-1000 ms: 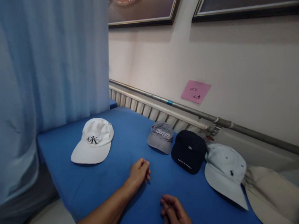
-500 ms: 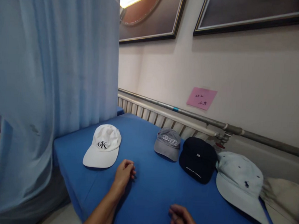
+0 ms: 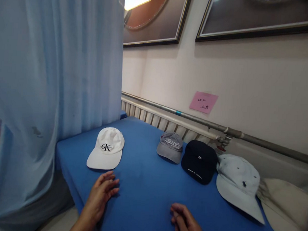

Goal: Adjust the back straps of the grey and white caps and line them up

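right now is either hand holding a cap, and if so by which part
Nothing is held; the left hand and right hand are both empty.

- white fabric cap point(image 3: 106, 147), black letters up front
- plain solid blue cloth cover point(image 3: 137, 176)
- grey cap point(image 3: 170, 146) w/ white script
- navy-black cap point(image 3: 200, 161), tiny white lettering

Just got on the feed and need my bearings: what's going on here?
Neither hand holds anything. The left hand, fingers loosely spread, is just below the white cap; the right hand is half curled over the blue surface. To the right, a grey cap, black cap, pale cap and beige cap form a row.
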`<state>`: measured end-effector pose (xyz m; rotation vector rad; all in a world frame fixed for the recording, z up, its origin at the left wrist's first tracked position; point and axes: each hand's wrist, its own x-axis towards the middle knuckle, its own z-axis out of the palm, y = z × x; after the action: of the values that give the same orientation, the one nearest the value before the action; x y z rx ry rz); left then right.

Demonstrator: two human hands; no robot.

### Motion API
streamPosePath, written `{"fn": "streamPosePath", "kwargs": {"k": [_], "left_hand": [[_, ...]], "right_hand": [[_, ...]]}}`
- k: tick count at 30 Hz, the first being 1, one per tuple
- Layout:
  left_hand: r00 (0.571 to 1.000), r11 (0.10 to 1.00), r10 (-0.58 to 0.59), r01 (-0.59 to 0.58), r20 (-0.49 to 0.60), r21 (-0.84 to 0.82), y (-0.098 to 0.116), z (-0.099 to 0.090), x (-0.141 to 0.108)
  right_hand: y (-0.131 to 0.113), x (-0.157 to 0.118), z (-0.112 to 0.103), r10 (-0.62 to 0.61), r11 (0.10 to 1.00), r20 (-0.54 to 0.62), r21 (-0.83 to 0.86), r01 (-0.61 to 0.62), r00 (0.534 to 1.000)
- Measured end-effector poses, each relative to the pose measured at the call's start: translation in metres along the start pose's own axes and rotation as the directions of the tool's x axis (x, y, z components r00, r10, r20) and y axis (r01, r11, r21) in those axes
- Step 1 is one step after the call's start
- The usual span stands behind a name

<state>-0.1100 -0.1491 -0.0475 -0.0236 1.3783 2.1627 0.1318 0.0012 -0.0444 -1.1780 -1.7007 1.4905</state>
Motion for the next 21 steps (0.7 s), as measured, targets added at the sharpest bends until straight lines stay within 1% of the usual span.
{"fn": "streamPosePath", "kwargs": {"k": [4, 7, 9, 12, 13, 14, 15, 17, 18, 19, 21], "left_hand": [[0.994, 1.000, 0.024, -0.025, -0.103, -0.012, 0.020, -0.008, 0.009], [0.994, 1.000, 0.018, -0.020, -0.108, -0.015, 0.030, -0.007, 0.020], [0.995, 1.000, 0.019, -0.020, -0.093, -0.006, 0.034, -0.006, 0.029], [0.995, 0.999, 0.035, -0.035, -0.093, 0.003, 0.035, -0.004, 0.035], [0.995, 0.999, 0.043, -0.043, -0.094, 0.004, 0.034, -0.004, 0.034], [0.994, 0.999, 0.052, -0.052, -0.098, 0.007, 0.033, -0.003, 0.032], [0.993, 0.998, 0.064, -0.063, -0.095, 0.010, 0.030, -0.002, 0.029], [0.996, 0.997, 0.072, -0.071, -0.058, 0.018, 0.020, 0.000, 0.020], [0.997, 0.997, 0.072, -0.071, -0.033, 0.018, 0.013, 0.000, 0.014], [0.997, 0.997, 0.073, -0.073, -0.001, 0.026, 0.005, 0.001, 0.007], [0.987, 0.990, 0.111, -0.120, 0.119, 0.069, -0.012, 0.005, -0.009]], "right_hand": [[0.002, 0.000, -0.003, -0.031, 0.999, 0.023, -0.013, 0.031, 0.999], [0.006, -0.001, -0.004, -0.064, 0.998, 0.060, -0.007, 0.065, 0.996], [0.009, -0.002, -0.002, -0.103, 0.995, 0.043, 0.024, 0.102, 0.994], [0.009, -0.005, 0.000, -0.118, 0.983, -0.039, 0.139, 0.122, 0.992], [0.008, -0.005, 0.000, -0.096, 0.975, -0.062, 0.196, 0.106, 0.993], [0.007, -0.005, -0.002, -0.070, 0.960, -0.059, 0.267, 0.083, 0.996], [0.006, -0.004, -0.005, -0.042, 0.937, -0.094, 0.342, 0.072, 0.995], [0.005, 0.000, -0.014, 0.001, 0.873, -0.185, 0.479, 0.090, 0.983], [0.006, 0.003, -0.019, 0.029, 0.826, -0.224, 0.554, 0.102, 0.974], [0.007, 0.005, -0.024, 0.059, 0.773, -0.232, 0.627, 0.102, 0.971], [0.010, 0.005, -0.031, 0.073, 0.749, -0.211, 0.657, 0.086, 0.975]]}}
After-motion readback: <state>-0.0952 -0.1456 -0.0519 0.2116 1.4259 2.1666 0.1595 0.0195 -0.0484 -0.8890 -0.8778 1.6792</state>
